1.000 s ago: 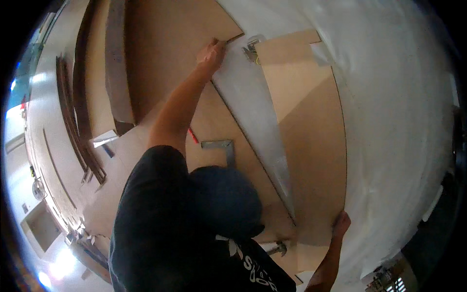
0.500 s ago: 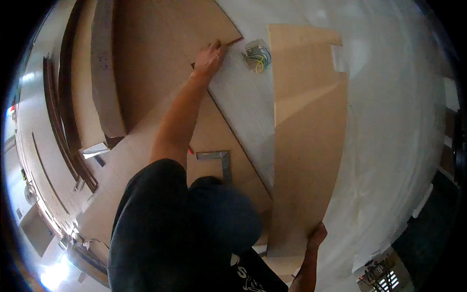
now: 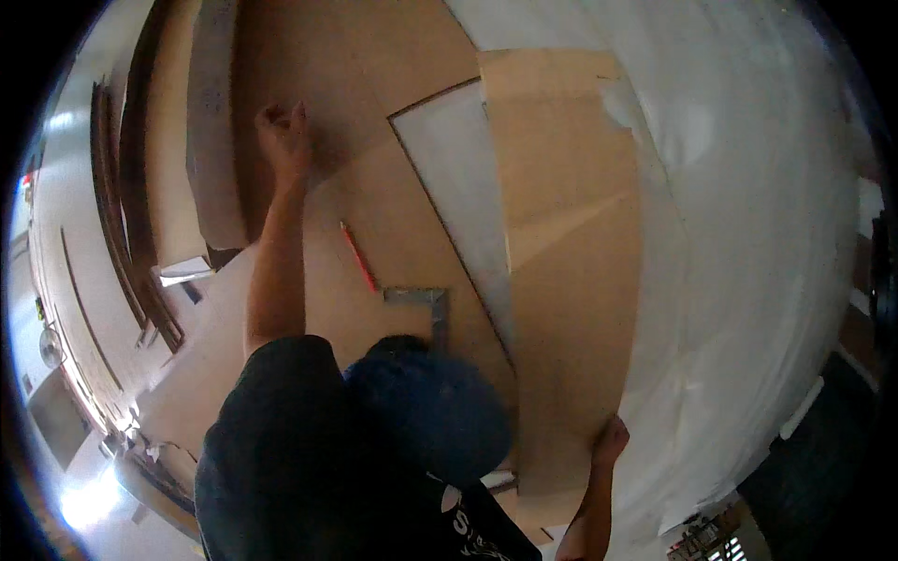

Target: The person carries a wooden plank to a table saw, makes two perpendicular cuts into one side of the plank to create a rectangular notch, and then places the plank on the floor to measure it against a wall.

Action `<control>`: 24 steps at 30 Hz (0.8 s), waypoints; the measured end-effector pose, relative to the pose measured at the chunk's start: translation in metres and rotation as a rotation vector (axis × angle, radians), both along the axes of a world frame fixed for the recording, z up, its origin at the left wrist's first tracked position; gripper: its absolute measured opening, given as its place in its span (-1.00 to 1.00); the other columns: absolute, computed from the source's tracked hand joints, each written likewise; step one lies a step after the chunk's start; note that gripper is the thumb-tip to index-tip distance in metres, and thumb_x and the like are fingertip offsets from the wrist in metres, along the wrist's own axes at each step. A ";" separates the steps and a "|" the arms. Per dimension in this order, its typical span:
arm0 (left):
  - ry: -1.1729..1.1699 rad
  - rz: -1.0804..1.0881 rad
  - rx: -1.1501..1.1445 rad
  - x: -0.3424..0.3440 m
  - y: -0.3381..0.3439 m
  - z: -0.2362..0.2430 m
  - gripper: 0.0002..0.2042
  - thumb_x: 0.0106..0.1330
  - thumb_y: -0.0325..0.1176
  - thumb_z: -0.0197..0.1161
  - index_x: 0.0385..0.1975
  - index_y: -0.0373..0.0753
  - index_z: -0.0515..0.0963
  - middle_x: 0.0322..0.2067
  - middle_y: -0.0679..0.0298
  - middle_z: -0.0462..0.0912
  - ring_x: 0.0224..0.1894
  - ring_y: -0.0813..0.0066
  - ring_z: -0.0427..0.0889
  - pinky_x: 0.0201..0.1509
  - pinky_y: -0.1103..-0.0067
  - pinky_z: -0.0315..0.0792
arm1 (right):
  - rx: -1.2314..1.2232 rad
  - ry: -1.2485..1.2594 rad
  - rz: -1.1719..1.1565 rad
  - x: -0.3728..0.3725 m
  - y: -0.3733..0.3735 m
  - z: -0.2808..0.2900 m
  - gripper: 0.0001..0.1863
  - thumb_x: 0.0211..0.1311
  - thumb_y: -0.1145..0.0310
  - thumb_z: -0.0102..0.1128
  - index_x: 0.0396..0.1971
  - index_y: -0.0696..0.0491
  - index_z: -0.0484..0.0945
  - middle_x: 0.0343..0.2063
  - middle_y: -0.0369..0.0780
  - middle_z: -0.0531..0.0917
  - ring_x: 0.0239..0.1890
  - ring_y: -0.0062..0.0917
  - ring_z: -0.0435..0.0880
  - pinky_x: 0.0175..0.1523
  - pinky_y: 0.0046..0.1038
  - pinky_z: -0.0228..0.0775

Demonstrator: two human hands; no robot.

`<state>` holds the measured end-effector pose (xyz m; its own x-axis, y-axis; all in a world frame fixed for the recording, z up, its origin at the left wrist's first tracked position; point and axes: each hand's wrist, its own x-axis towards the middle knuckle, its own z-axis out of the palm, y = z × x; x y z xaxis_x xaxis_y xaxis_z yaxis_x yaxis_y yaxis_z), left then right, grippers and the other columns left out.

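My right hand (image 3: 610,441) is closed on the right edge of a long light-brown floor plank (image 3: 571,309), near its lower end. A notch is cut into the plank's upper right corner. It lies over the pale sheeting, its left side close to the stepped edge of the laid planks (image 3: 374,187). My left hand (image 3: 283,142) is raised over the laid planks, fingers loosely bent and apart, with nothing visible in it. Below and right of that hand lie a red pencil (image 3: 358,257) and a grey metal square (image 3: 416,297).
A long cardboard box (image 3: 211,122) lies at the upper left, with dark strips (image 3: 110,187) beyond it. Pale sheeting (image 3: 748,234) covers the floor on the right. A bright lamp (image 3: 89,500) shines at the lower left.
My left hand has left the laid planks' edge and moved left. The plank has shifted left over the metal box with wires, which is now hidden. My right hand stays on the plank.
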<state>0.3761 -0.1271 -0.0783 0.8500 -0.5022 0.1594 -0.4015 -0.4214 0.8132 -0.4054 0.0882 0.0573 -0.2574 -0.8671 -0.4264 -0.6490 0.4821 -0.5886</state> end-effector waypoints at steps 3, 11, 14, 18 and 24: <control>0.138 -0.196 0.235 -0.044 0.036 0.004 -0.64 0.39 -0.20 0.27 0.06 -0.26 0.50 -0.14 0.08 0.60 -0.28 0.34 0.64 -0.18 0.39 0.55 | -0.073 0.058 0.099 0.011 -0.014 -0.024 -0.47 0.52 0.01 0.04 -0.61 0.03 0.25 -0.60 -0.47 0.27 -0.46 -0.70 0.21 -0.40 -0.49 0.07; 0.807 -0.656 0.473 -0.188 0.032 -0.010 -0.49 0.56 0.08 0.00 -0.12 -0.34 0.58 -0.31 0.06 0.67 -0.31 0.24 0.71 -0.14 0.39 0.57 | 0.121 0.166 0.289 -0.005 -0.070 -0.061 -0.49 0.51 0.06 0.02 -0.50 0.21 0.50 -0.67 -0.20 0.50 -0.54 -0.52 0.42 -0.38 -0.29 0.31; 0.670 -0.791 0.579 -0.181 0.033 -0.004 -0.46 0.57 0.08 -0.02 -0.31 -0.36 0.59 -0.47 0.08 0.67 -0.44 0.33 0.70 -0.22 0.37 0.57 | 0.127 0.284 0.294 -0.019 -0.072 -0.085 -0.52 0.50 0.10 -0.01 -0.45 0.24 0.54 -0.66 -0.10 0.53 -0.56 -0.40 0.44 -0.37 -0.25 0.34; 0.683 -0.797 0.684 -0.177 0.029 0.016 -0.42 0.57 0.09 -0.03 -0.42 -0.35 0.61 -0.56 0.10 0.69 -0.53 0.29 0.72 -0.28 0.34 0.59 | 0.151 0.330 0.305 -0.001 -0.093 -0.085 -0.51 0.49 0.09 -0.02 -0.41 0.25 0.55 -0.63 -0.03 0.56 -0.56 -0.26 0.48 -0.33 -0.22 0.38; 0.614 -0.788 0.733 -0.171 0.022 0.010 -0.43 0.58 0.06 -0.04 -0.44 -0.38 0.60 -0.60 0.10 0.67 -0.55 0.31 0.72 -0.29 0.34 0.59 | 0.097 0.353 0.434 -0.015 -0.089 -0.113 -0.49 0.48 0.04 -0.04 -0.41 0.23 0.56 -0.56 0.05 0.60 -0.48 -0.11 0.58 -0.25 -0.14 0.41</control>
<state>0.2047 -0.1049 -0.0687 0.1108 -0.7128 -0.6925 -0.3874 -0.6727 0.6304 -0.4207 -0.0012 -0.0555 -0.0272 -0.8862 -0.4626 -0.9490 0.1683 -0.2666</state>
